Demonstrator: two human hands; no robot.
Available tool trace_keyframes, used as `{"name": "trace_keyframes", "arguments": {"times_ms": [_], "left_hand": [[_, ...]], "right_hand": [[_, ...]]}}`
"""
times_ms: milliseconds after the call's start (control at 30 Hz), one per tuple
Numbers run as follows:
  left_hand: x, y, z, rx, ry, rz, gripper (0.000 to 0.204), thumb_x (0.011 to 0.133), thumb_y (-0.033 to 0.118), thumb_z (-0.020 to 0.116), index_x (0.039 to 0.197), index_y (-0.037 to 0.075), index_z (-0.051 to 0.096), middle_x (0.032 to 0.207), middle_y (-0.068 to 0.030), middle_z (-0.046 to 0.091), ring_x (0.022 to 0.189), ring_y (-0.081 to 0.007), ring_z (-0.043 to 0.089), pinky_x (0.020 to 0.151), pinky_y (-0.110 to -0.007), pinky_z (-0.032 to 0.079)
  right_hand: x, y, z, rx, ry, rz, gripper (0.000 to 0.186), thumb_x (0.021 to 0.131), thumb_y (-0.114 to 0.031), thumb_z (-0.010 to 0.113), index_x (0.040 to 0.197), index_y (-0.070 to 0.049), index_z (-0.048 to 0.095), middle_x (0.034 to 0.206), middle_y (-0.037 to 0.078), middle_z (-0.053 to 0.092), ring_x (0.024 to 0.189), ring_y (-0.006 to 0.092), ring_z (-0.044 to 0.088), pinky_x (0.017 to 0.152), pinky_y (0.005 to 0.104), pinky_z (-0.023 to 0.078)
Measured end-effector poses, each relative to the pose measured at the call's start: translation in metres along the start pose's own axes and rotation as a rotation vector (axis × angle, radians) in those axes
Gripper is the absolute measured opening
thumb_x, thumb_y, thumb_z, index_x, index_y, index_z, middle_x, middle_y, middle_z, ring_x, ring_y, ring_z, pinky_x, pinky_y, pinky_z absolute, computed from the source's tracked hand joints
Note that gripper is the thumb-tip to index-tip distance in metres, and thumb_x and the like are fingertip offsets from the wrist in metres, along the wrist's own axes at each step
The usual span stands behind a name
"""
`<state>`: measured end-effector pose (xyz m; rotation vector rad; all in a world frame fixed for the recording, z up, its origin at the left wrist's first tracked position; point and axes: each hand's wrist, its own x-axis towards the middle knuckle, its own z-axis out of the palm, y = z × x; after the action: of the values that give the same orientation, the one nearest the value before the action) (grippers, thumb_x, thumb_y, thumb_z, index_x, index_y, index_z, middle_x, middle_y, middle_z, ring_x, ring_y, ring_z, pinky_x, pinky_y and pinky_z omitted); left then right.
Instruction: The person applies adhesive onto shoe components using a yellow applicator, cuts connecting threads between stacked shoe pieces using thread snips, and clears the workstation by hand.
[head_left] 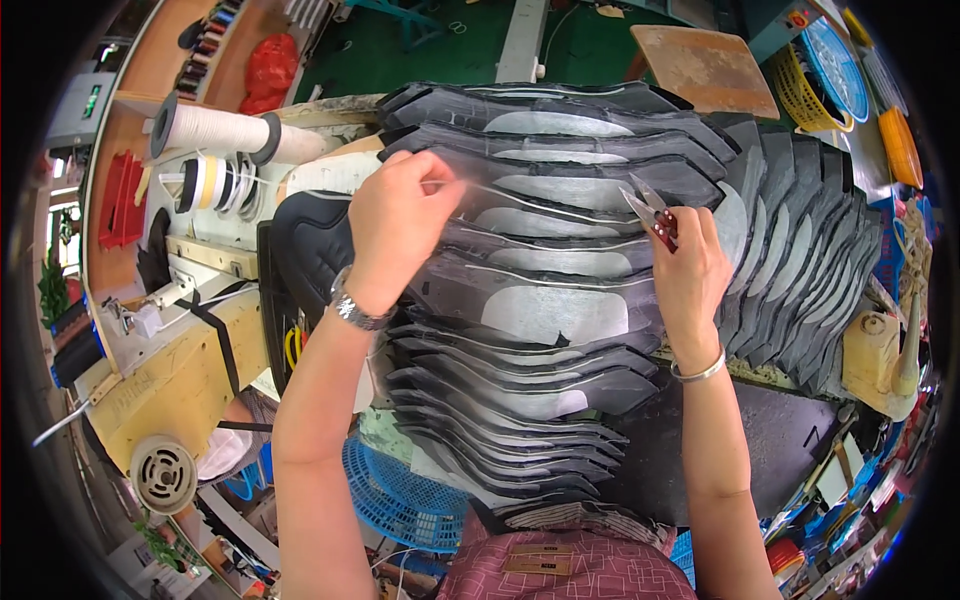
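Pinching a thin white cord [482,187], the left hand [400,220] is above the dark panels [555,312], with its grip pressed together; the fingertips are a little blurred. The right end of this cord is hard to follow among the pale edges of the panels. The right hand [697,265] has its grip closed around red-handled snips [664,232], whose blades stand apart near the cord. The panels overlap in rows in front of the person, so their lower layers are mostly hidden. Both forearms are cut off at the lower border.
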<state>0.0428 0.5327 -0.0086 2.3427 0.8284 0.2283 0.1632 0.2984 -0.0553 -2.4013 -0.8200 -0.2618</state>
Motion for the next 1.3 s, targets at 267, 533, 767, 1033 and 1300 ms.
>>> {"name": "trace_keyframes", "arguments": {"times_ms": [267,533,767,1033,1300], "left_hand": [[0.005,0.005,-0.007,0.463,0.104,0.16,0.02,0.073,0.025,0.071,0.075,0.008,0.061,0.063,-0.0028,0.058,0.058,-0.0171,0.058,0.054,-0.03,0.044],[0.0,-0.001,-0.027,0.054,-0.02,-0.024,0.015,0.078,0.016,0.066,0.084,0.002,0.064,0.066,-0.0017,0.059,0.061,-0.0061,0.052,0.057,-0.023,0.043],[-0.013,0.0,-0.041,-0.127,-0.086,0.017,0.01,0.079,0.01,0.065,0.084,0.001,0.064,0.074,-0.0016,0.061,0.066,-0.0056,0.053,0.061,-0.021,0.042],[-0.018,0.009,-0.055,0.452,0.082,0.49,0.023,0.071,0.02,0.074,0.088,0.008,0.065,0.089,-0.0047,0.062,0.095,-0.02,0.056,0.099,-0.046,0.028],[-0.023,0.023,-0.02,-0.276,-0.136,0.007,0.011,0.082,0.01,0.065,0.088,0.001,0.065,0.068,0.0011,0.061,0.064,-0.002,0.051,0.058,-0.018,0.04]], "right_hand": [[0.028,-0.061,0.01,0.345,-0.179,-0.166,0.028,0.072,-0.023,0.071,0.089,-0.008,0.054,0.079,0.006,0.057,0.063,0.0244,0.06,0.05,0.034,0.045],[0.048,-0.083,0.042,0.207,-0.072,-0.539,0.026,0.066,-0.019,0.072,0.075,-0.011,0.049,0.072,0.004,0.051,0.059,0.0196,0.058,0.049,0.0317,0.045],[0.04,-0.092,0.023,0.386,-0.161,-0.244,0.03,0.067,-0.023,0.074,0.084,-0.007,0.055,0.074,0.007,0.056,0.063,0.0205,0.059,0.054,0.0323,0.047],[0.029,-0.083,0.016,1.085,-0.503,0.348,0.02,0.077,-0.018,0.07,0.079,-0.001,0.061,0.06,-0.002,0.049,0.058,0.005,0.041,0.052,0.0224,0.036],[0.034,0.011,-0.004,0.681,-0.17,0.538,0.014,0.08,-0.013,0.068,0.083,0.001,0.065,0.065,-0.004,0.054,0.058,0.0041,0.041,0.051,0.0209,0.033]]}}
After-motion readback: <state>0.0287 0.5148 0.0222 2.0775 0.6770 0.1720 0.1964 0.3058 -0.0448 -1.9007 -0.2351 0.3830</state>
